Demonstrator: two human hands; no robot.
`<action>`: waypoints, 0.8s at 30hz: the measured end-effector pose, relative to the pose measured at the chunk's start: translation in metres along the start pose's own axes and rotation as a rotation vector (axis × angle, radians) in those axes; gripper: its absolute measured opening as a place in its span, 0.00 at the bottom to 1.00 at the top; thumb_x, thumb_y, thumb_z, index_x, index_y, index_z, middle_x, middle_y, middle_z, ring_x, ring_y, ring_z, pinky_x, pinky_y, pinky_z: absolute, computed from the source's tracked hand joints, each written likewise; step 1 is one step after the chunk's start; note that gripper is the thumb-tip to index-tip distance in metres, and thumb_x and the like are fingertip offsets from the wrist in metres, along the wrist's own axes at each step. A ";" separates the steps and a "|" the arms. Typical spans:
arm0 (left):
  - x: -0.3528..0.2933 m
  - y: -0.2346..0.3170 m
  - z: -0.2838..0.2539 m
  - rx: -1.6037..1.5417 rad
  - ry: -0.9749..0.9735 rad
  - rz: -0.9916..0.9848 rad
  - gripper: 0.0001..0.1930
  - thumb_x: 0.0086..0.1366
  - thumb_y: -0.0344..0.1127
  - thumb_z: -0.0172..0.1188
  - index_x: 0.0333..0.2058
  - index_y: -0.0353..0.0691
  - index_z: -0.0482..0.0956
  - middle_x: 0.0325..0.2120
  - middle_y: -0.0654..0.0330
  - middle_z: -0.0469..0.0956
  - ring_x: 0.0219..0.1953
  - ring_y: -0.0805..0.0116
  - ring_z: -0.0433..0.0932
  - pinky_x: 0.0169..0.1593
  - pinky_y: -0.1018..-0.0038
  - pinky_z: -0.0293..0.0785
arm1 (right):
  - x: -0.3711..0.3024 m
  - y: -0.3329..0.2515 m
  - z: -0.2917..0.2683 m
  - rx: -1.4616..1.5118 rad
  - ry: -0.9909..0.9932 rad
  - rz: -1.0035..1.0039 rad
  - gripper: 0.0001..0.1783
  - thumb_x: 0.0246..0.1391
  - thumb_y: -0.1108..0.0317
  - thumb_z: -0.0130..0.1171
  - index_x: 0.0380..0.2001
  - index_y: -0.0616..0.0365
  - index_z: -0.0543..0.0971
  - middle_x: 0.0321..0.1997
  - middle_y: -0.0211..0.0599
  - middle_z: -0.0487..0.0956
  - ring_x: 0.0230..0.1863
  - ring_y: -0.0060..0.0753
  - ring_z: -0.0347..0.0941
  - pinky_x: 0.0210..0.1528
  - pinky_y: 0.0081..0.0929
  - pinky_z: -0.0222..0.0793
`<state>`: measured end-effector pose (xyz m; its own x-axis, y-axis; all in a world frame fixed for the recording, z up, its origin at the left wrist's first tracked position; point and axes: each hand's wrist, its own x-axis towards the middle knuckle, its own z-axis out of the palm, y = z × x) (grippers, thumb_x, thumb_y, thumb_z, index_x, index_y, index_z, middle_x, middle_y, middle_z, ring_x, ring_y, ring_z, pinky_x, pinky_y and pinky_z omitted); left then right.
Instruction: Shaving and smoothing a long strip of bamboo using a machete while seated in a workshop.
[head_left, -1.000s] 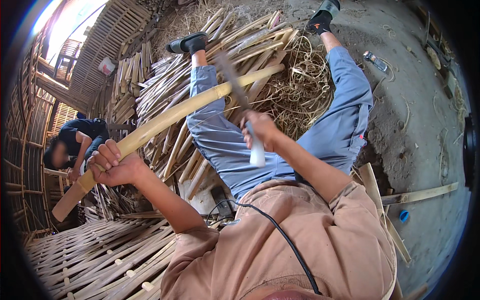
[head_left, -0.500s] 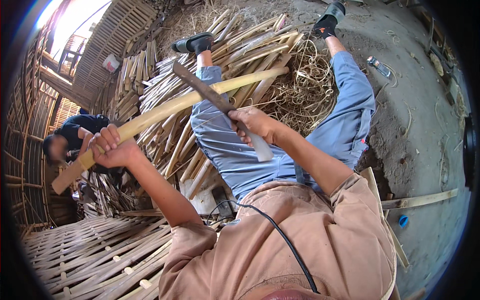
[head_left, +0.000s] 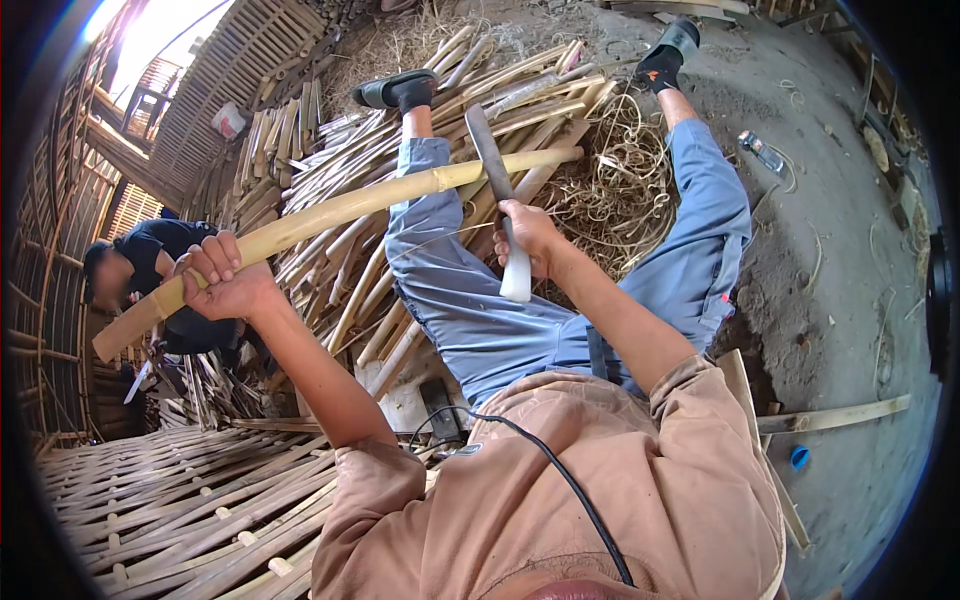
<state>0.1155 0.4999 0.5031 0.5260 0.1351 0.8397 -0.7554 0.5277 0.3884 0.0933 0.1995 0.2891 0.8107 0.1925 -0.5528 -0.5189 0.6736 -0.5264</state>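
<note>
the left hand (head_left: 225,280) has its fingers clamped around the bamboo (head_left: 340,215) near its lower left end; the piece slants up to the right, passing above the left leg (head_left: 430,235). the right hand (head_left: 530,238) has its fingers wrapped round the knife (head_left: 490,160), whose blade crosses the bamboo toward the far end, though contact is unclear. strips (head_left: 325,165) and curly shavings (head_left: 620,195) lie beyond.

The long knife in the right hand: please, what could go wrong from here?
The long knife in the right hand crosses the bamboo piece close to the left trouser leg, so a slip might cut the leg. The bare left hand grips the same piece, so a splinter or sharp edge could hurt it.
</note>
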 end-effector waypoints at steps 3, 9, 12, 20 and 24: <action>0.005 0.008 -0.002 -0.017 0.013 -0.017 0.09 0.65 0.37 0.50 0.26 0.43 0.68 0.12 0.71 0.57 0.14 0.80 0.56 0.21 0.79 0.54 | -0.021 0.008 0.009 -0.311 -0.336 0.055 0.20 0.66 0.52 0.49 0.26 0.57 0.71 0.17 0.30 0.68 0.11 0.25 0.64 0.13 0.27 0.65; 0.003 -0.004 0.001 0.066 0.150 -0.036 0.13 0.62 0.39 0.49 0.19 0.47 0.64 0.13 0.71 0.56 0.14 0.79 0.56 0.21 0.79 0.54 | 0.001 0.008 0.003 -0.207 -0.209 -0.005 0.19 0.65 0.54 0.49 0.27 0.58 0.71 0.17 0.30 0.68 0.12 0.26 0.66 0.13 0.29 0.67; 0.004 0.002 -0.007 0.068 0.231 -0.035 0.13 0.63 0.37 0.49 0.19 0.48 0.62 0.13 0.72 0.56 0.13 0.79 0.55 0.20 0.79 0.54 | -0.012 0.025 0.017 -0.180 -0.120 -0.029 0.19 0.66 0.53 0.50 0.29 0.59 0.70 0.17 0.34 0.68 0.11 0.28 0.67 0.13 0.30 0.69; 0.008 -0.008 0.014 0.147 0.397 -0.007 0.11 0.64 0.33 0.48 0.22 0.47 0.63 0.13 0.73 0.55 0.14 0.79 0.55 0.19 0.79 0.53 | 0.017 0.030 0.000 0.051 -0.084 -0.016 0.18 0.66 0.55 0.48 0.27 0.56 0.69 0.18 0.31 0.68 0.12 0.26 0.66 0.13 0.30 0.68; 0.008 0.009 0.002 0.201 0.414 0.016 0.08 0.63 0.33 0.48 0.24 0.46 0.66 0.14 0.73 0.54 0.14 0.79 0.53 0.19 0.79 0.52 | -0.025 0.028 0.010 -0.250 -0.293 0.031 0.19 0.65 0.53 0.51 0.28 0.56 0.70 0.17 0.29 0.67 0.12 0.25 0.64 0.13 0.28 0.67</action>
<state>0.1115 0.5039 0.5144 0.5946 0.4872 0.6396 -0.8040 0.3553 0.4769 0.0614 0.2201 0.2948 0.8181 0.4301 -0.3818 -0.5649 0.4763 -0.6738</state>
